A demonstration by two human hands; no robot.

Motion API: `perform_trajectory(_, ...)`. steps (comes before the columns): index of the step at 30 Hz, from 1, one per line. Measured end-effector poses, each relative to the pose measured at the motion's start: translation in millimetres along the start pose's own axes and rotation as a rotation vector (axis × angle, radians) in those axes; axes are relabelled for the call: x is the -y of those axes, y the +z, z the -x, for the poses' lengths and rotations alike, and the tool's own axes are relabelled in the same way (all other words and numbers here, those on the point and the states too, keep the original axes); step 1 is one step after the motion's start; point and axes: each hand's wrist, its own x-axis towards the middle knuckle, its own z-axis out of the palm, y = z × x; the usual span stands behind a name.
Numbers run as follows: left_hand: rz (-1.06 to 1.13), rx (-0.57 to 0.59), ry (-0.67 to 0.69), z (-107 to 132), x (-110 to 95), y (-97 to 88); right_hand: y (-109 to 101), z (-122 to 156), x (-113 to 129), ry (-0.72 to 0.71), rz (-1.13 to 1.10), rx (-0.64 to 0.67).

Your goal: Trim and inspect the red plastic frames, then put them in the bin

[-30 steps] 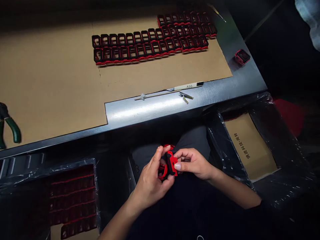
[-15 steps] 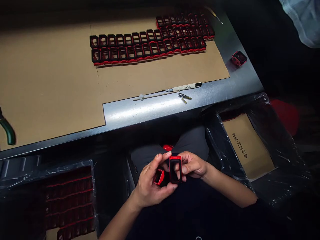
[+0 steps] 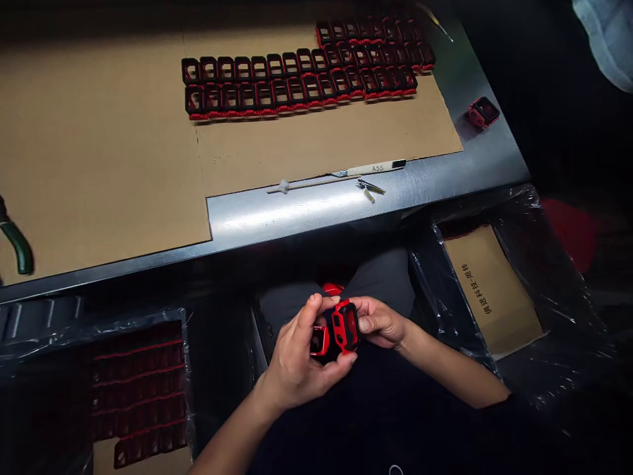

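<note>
My left hand [image 3: 297, 349] is shut around a small red rectangular frame [image 3: 319, 341], its fingers curled over the top. My right hand [image 3: 380, 323] pinches a red-and-black rectangular frame [image 3: 345, 328] between thumb and fingers. The two frames sit close together, and my fingers hide parts of both. Below the hands, a further red piece [image 3: 333, 289] rests on my grey-trousered lap, partly hidden.
Two rows of red-and-black frames [image 3: 297, 82] lie on a cardboard sheet [image 3: 113, 171] over a steel table [image 3: 306, 214]. Green-handled pliers [image 3: 17, 247], an A55 marker [image 3: 376, 168], and a swab stick [image 3: 284, 187] lie there. Plastic-lined boxes [image 3: 494, 290] flank me.
The right hand has turned its frame from face-on to an angled position and brought it closer to the left hand's red frame. The camera view has shifted slightly.
</note>
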Motion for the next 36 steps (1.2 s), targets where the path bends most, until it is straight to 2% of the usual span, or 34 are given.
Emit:
perform_trajectory(5, -0.022, 0.012, -0.017, -2, 0, -0.6, 4, -3, 3, 0.052, 0.027, -0.032)
perform_trajectory(9, -0.106, 0.066, -0.129, -2, 0, -5.5, 6, -8, 7, 0.071, 0.115, -0.128)
perform_trajectory(12, -0.156, 0.129, -0.24, 0, 4, -10.0, 11, -13, 14, 0.04, 0.289, -0.224)
perform_trajectory(14, -0.14, 0.112, -0.273, 0, 7, -12.1, 15, -15, 26, 0.013, 0.47, -0.222)
perform_trajectory(16, -0.094, 0.062, -0.285, 1, 8, -13.2, 18, -17, 46, -0.124, 0.702, -0.287)
perform_trajectory(18, -0.05, 0.013, -0.289, 1, 7, -13.3, 19, -20, 76, -0.414, 0.982, -0.52)
perform_trajectory(20, -0.032, -0.015, -0.287, 0, 3, -12.5, 14, -27, 110, -0.728, 1.283, -0.857)
perform_trajectory(21, -0.034, -0.022, -0.285, 0, 1, -11.9, 9, -31, 126, -0.81, 1.435, -1.002)
perform_trajectory(23, -0.026, -0.028, -0.269, 0, -2, -10.7, -1, -42, 151, -0.816, 1.657, -1.189)
perform_trajectory(25, 0.027, -0.041, -0.249, 0, -3, -9.7, -10, -49, 164, -0.758, 1.759, -1.249)
perform_trajectory(28, 0.213, -0.086, -0.233, 4, 2, -8.2, -13, -43, 157, -0.78, 1.717, -1.216)
perform_trajectory(30, 0.345, -0.11, -0.243, 8, 5, -6.7, -6, -26, 138, -0.787, 1.606, -1.089)
perform_trajectory(32, 0.453, -0.106, -0.259, 11, 8, -4.4, 6, -2, 112, -0.766, 1.507, -0.854)
perform_trajectory(34, 0.525, -0.081, -0.261, 13, 10, -2.0, 21, 22, 85, -0.789, 1.507, -0.581)
perform_trajectory(36, 0.569, -0.042, -0.254, 13, 10, 0.1, 35, 41, 63, -0.845, 1.532, -0.379)
